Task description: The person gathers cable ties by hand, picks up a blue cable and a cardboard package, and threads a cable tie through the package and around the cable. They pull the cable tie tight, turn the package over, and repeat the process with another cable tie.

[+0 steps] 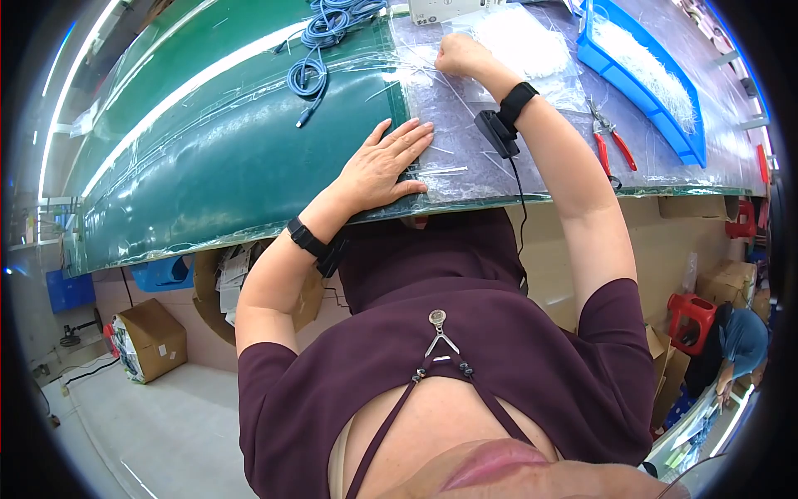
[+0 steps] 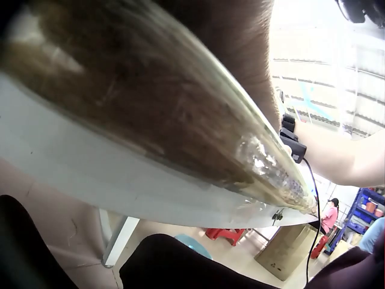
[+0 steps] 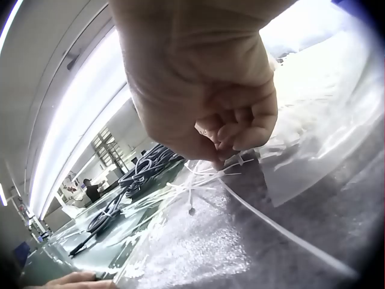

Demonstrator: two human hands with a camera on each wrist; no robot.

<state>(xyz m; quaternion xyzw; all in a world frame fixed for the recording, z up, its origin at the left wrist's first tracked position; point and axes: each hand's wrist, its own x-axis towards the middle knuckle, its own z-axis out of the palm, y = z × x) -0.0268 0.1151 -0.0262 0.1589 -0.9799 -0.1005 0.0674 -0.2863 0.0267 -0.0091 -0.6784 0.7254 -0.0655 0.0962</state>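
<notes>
My left hand lies flat near the table's front edge, fingers spread over the seam between the green mat and the clear-covered grey part. Farther forward, the right hand has its fingers curled, thumb and fingertips pinching a thin white cable tie in the right wrist view. The tie's tail slants away across the grey surface. More loose white cable ties lie crossed under and beside these fingertips. Beside the right hand is a clear plastic bag with a white heap. In the left wrist view, the table edge hides the left fingers.
A coiled blue cable lies at the back left. On the right stands a blue tray of white ties, with red-handled pliers in front. A white box sits at the back. A cord hangs from the right wrist camera.
</notes>
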